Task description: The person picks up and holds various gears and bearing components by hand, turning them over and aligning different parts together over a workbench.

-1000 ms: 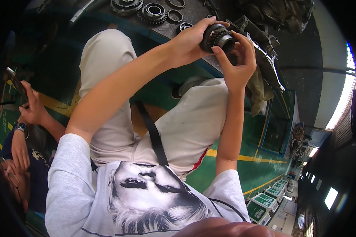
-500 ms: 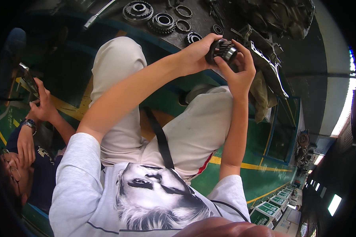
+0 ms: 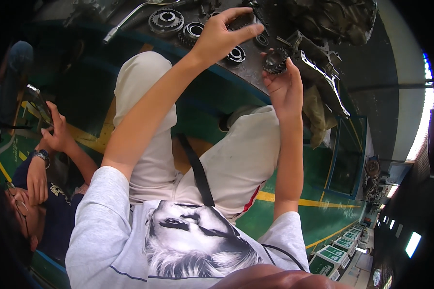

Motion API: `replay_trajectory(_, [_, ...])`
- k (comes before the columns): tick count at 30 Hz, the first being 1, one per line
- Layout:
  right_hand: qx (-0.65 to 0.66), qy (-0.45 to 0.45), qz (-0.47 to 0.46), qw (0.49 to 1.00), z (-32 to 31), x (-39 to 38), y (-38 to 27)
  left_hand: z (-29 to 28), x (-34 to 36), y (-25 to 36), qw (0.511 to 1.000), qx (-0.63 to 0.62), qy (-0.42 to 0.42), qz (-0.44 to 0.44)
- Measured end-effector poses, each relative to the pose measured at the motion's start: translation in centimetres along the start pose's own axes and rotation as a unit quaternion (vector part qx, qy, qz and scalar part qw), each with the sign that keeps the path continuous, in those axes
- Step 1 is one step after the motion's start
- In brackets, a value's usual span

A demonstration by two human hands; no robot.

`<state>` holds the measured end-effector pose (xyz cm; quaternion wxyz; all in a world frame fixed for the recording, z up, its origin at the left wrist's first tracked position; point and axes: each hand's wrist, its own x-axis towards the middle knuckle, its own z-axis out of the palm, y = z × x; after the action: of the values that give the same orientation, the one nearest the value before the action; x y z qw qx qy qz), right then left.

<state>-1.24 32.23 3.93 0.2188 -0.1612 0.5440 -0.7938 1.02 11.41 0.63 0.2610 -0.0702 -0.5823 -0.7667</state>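
My right hand (image 3: 285,86) grips a dark helical gear (image 3: 275,61) in its fingers, just over the front edge of the workbench (image 3: 249,71). My left hand (image 3: 222,37) reaches out above the loose parts, thumb and forefinger apart, with nothing visible between them. By its fingertips stands the end of a dark shaft (image 3: 250,4). Under and beside that hand lie a toothed ring gear (image 3: 236,54) and a small bearing (image 3: 262,40). Left of it are a large gear (image 3: 166,21) and a gear with a bright hub (image 3: 192,32), partly covered by the hand.
A long-handled wrench (image 3: 126,21) lies at the bench's left. On the right are a metal housing plate (image 3: 318,72) and a large gearbox casing (image 3: 342,19). A cloth (image 3: 315,118) hangs below the plate. At far left a seated person (image 3: 58,135) holds a phone (image 3: 39,103).
My left hand has let go of the gear and moved up and left over the bench parts. The gear stays in my right hand, now tilted differently.
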Motion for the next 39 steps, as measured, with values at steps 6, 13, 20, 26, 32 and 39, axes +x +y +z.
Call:
replay_trajectory(6, [0.193,0.010,0.128,0.973,0.2,-0.3,0.8,2.2,-1.6,1.0,0.979,0.127,-0.094,0.128])
replay_trajectory(13, [0.146,0.092,0.155,0.973,2.0,-0.7,0.4,3.2,-1.9,0.6,0.943,0.227,-0.101,0.223])
replay_trajectory(20, [0.089,0.072,0.107,0.988,1.4,-0.8,1.3,4.3,-2.7,0.8,0.936,0.238,-0.107,0.236])
replay_trajectory(26, [0.132,0.003,0.093,0.987,1.0,-0.8,1.7,4.7,-2.2,0.4,0.928,0.247,-0.088,0.265])
replay_trajectory(32, [0.231,-0.074,0.084,0.967,-1.0,-0.6,2.6,4.8,-2.4,0.6,0.945,0.200,-0.114,0.230])
replay_trajectory(39, [0.036,0.068,0.073,0.994,1.3,-0.2,2.2,3.7,-2.4,0.2,0.963,0.172,-0.073,0.197])
